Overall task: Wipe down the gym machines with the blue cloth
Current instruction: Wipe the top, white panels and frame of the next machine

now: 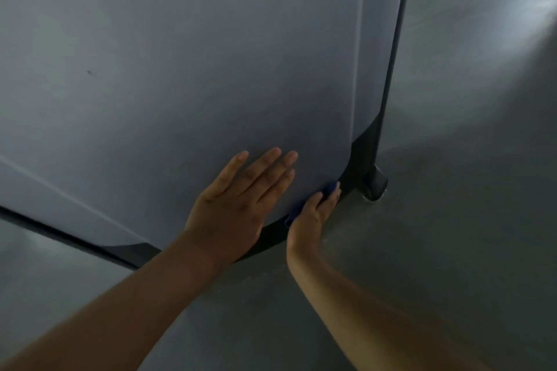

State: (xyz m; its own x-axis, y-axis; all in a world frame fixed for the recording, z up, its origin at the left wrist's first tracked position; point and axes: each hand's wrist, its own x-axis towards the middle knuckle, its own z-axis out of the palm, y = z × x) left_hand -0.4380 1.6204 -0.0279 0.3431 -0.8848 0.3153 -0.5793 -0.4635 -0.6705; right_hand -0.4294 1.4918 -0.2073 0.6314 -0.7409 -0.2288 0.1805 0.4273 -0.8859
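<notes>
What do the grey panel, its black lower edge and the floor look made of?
Grey panel: smooth matte plastic or painted metal, with an even soft sheen. Black edge: dull plastic or rubber trim, cannot tell which. Floor: grey, perhaps rubber or sealed concrete, with blurred light glare.

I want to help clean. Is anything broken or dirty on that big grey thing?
Only one thing: a small dark mark on the grey panel, up and left of the left hand. It breaks the plain surface; scuff or dirt, I cannot tell. The right hand presses the blue cloth at the lower edge.
</notes>
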